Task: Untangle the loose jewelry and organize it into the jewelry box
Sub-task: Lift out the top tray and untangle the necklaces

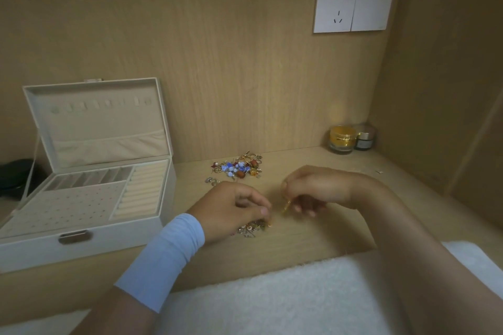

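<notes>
A person's left hand [234,208] pinches a tangled cluster [251,229] on the tabletop [313,236] as the right hand [315,189] grips a gold piece [286,206] beside it. The colourful pile [239,167] waits behind them. The open jewelry box [81,247] appears unfilled, so sorting looks barely begun.

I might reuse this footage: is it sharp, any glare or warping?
Head view: soft throughout; left hand on the tangle and right hand pinching a gold piece look smeared; warm glow on wall above the gold jar; wide lens bows the jewelry box.
</notes>
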`<state>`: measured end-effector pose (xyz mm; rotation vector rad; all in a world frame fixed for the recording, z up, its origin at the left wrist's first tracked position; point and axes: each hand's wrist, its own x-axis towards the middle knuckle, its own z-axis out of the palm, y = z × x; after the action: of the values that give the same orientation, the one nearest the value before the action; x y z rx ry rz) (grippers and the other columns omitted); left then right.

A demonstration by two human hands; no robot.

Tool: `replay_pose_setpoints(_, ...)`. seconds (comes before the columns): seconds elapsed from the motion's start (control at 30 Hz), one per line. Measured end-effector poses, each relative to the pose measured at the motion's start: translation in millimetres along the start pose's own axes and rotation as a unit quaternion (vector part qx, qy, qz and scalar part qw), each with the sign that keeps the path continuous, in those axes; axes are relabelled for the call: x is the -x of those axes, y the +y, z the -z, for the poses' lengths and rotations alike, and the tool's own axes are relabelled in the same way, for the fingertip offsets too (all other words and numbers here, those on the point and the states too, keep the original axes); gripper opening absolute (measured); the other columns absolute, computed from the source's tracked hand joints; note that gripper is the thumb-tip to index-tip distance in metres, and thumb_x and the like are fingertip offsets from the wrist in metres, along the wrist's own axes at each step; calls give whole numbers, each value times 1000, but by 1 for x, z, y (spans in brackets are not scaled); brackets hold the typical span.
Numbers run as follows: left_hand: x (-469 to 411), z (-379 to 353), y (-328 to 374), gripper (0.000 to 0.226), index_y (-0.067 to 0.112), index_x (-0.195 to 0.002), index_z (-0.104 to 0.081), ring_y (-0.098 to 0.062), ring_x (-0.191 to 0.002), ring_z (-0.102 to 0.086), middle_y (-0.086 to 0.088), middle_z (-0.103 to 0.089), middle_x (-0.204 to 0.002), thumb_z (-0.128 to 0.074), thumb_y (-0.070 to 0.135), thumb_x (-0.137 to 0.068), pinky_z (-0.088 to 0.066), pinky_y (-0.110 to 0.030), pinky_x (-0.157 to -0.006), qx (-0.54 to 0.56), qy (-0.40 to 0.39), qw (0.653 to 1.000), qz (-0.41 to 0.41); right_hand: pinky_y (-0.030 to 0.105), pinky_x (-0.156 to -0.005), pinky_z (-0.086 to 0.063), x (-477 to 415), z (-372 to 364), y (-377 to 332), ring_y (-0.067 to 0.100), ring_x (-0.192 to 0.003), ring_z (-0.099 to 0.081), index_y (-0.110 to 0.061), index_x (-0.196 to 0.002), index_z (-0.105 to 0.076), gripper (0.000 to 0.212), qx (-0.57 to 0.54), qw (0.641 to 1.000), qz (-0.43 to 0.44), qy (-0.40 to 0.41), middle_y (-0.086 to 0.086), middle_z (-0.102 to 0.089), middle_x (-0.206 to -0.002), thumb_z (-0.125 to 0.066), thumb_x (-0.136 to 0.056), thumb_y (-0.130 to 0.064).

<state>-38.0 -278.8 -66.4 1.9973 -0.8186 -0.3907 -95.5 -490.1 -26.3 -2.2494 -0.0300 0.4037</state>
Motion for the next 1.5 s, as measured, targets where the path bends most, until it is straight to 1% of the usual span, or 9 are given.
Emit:
replay_pose_setpoints(0.1,-3,3,-7,17,37,-89,-73,7,-77,-60,17,-70,-86,-70,21,-87,-48,-19,-72,-136,33,990,-34,24,-48,-33,3,2,3,18,-52,-44,-14,-68,-59,17,98,992,-76,-36,4,-52,-57,-60,-82,-23)
replay_pose_setpoints(0.27,-6,6,-17,14,42,-95,-74,-1,-103,-44,23,-59,-100,-73,42,-81,-36,-22,-96,-284,13,955,-84,26,-57,-39,-2,0,5,16,-64,-50,-25,-69,-68,11,176,979,-96,-22,-4,-58,-67,-75,-76,-30)
replay_pose_setpoints(0.4,-7,5,-15,8,39,-88,-76,-2,-100,-43,21,-59,-97,-73,36,-82,-40,-24,-94,-297,25,950,-95,20,-70,-49,-14,-12,3,0,-68,-60,-30,-77,-75,5,126,989,-1,77,-13,-70,-72,-74,-82,-28)
replay_pose_setpoints(0.53,-6,9,-15,14,40,-89,-75,-2,-99,-45,21,-61,-98,-69,30,-82,-41,-28,-96,-330,24,939,-91,16,-67,-49,-24,-23,1,-7,-62,-59,-25,-82,-79,5,165,984,32,64,-11,-73,-72,-80,-78,-25)
replay_pose_setpoints(0.8,-6,-4,-8,17,41,-88,-72,-3,-96,-49,19,-60,-96,-71,53,-76,-42,-28,-90,-324,28,941,-92,27,-68,-49,-27,-24,1,6,-68,-58,-27,-76,-70,15,217,974,34,57,-5,-70,-76,-66,-90,-27)
replay_pose_setpoints(0.97,-4,1,-10,9,35,-72,-68,0,-89,-56,17,-64,-89,-73,39,-78,-48,-26,-86,-271,21,961,-53,18,-62,-42,-21,-18,3,4,-62,-55,-24,-80,-63,21,77,994,25,79,-7,-63,-69,-55,-100,-23)
replay_pose_setpoints(1.17,-3,8,-15,12,38,-88,-64,6,-72,-57,23,-65,-81,-65,27,-82,-43,-14,-73,-258,27,966,-11,24,-65,-46,-23,-21,1,16,-71,-61,-15,-88,-61,19,-133,986,50,91,14,-71,-92,-51,-103,-20)
replay_pose_setpoints(1.33,-6,-1,-12,18,42,-94,-56,0,-81,-53,18,-62,-86,-66,49,-81,-43,-23,-75,-261,56,963,-29,31,-72,-51,-21,-20,-3,21,-73,-67,-10,-93,-56,14,-242,965,79,67,9,-70,-84,-48,-104,-15)
replay_pose_setpoints(1.5,-13,-6,-11,8,29,-81,-72,-11,-82,-57,4,-65,-93,-70,36,-84,-47,-28,-79,-125,96,987,-25,34,-59,-48,-19,-17,-8,19,-49,-48,-11,-92,-56,16,-275,951,116,86,10,-67,-88,-50,-103,-20)
